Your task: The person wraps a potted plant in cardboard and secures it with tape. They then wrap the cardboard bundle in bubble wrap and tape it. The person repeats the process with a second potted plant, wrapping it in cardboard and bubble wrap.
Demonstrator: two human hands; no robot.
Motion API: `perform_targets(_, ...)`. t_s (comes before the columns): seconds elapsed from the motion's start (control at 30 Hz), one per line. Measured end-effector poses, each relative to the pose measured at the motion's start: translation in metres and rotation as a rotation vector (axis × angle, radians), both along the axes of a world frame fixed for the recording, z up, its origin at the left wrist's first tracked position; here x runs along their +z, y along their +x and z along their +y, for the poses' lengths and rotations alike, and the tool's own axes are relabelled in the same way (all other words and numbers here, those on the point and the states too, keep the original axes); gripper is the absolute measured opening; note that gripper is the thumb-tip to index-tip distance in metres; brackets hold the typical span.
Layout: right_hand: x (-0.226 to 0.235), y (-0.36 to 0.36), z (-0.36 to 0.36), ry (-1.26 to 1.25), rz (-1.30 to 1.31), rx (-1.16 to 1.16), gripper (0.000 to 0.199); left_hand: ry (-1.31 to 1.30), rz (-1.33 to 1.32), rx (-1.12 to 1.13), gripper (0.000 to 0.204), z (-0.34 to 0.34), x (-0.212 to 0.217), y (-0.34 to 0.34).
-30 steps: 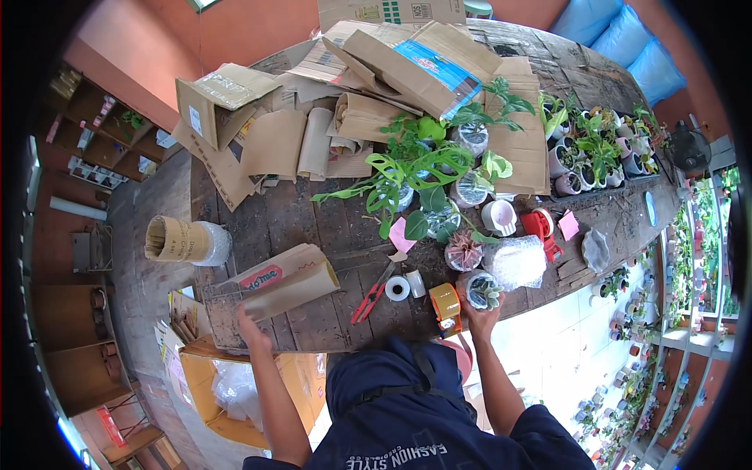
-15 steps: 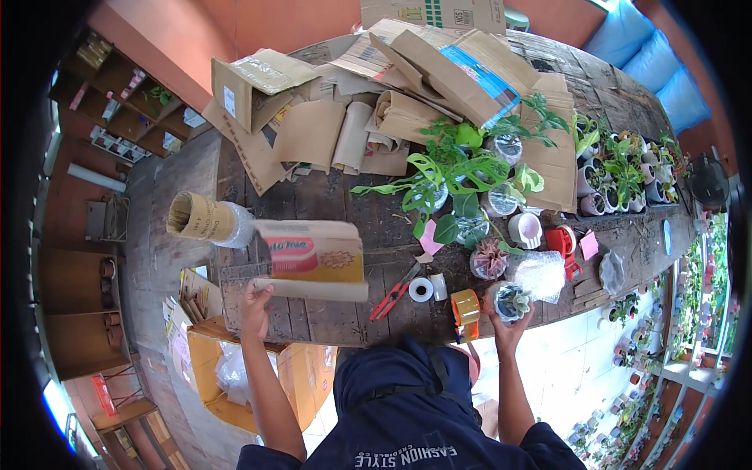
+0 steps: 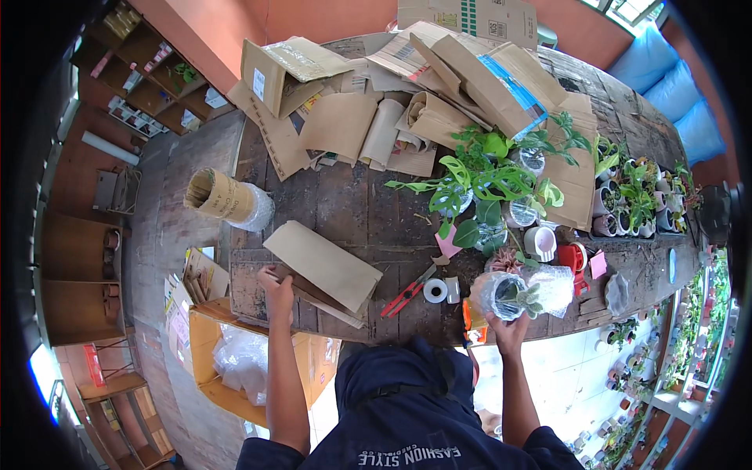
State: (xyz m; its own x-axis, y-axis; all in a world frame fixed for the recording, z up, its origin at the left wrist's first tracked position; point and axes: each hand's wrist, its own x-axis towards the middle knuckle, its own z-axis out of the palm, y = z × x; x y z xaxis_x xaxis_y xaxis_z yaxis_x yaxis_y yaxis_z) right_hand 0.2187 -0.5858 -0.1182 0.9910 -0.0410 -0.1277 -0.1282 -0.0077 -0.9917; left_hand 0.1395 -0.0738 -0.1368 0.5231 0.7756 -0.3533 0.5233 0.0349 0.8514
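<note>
My left hand (image 3: 277, 290) grips the left end of a folded piece of brown cardboard (image 3: 325, 262), plain side up, at the table's near edge. In my right hand (image 3: 509, 333) is a small potted plant wrapped in bubble wrap (image 3: 498, 291), tilted so its pale leaves point to the right. The fingers support it from below. Just left of that hand, an orange tape dispenser (image 3: 475, 323) is partly hidden. Between the hands lie a red-handled cutting tool (image 3: 406, 298) and a white tape roll (image 3: 435, 291).
Flattened cardboard (image 3: 337, 125) is heaped along the far side. A cardboard tube in bubble wrap (image 3: 223, 200) stands at left. Leafy potted plants (image 3: 478, 180), a red tape dispenser (image 3: 574, 258) and a plant tray (image 3: 634, 196) occupy the right. A box of plastic wrap (image 3: 211, 376) sits below left.
The cardboard has turned from its printed face to its plain side and come down near the tabletop. My right hand has tilted the wrapped potted plant. The whole view has shifted slightly.
</note>
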Motion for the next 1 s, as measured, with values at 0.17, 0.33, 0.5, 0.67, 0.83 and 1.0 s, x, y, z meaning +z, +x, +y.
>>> perform_targets(0.17,-0.008,-0.009,-0.004,-0.016,0.047,-0.092,0.052,-0.385,-0.273,0.374,0.059,-0.018,0.030,0.020)
perform_targets(0.33,-0.033,-0.035,-0.037,-0.097,0.036,-0.151,0.058,-0.560,-0.468,0.464,0.034,0.002,0.005,0.018)
perform_targets(0.5,-0.049,-0.055,-0.068,-0.168,0.038,-0.149,0.089,-0.560,-0.468,0.392,0.030,0.001,0.000,0.036)
perform_targets(0.67,-0.051,-0.060,-0.064,-0.210,0.010,-0.180,0.086,-0.364,-0.279,0.485,0.034,0.009,-0.027,0.044)
perform_targets(0.83,-0.077,-0.064,-0.067,-0.235,0.008,-0.192,0.084,-0.293,-0.277,0.536,0.034,0.006,-0.033,0.069)
perform_targets(1.0,-0.068,-0.054,-0.053,-0.133,0.056,-0.231,0.082,-0.442,-0.405,0.460,0.050,-0.004,-0.004,0.087)
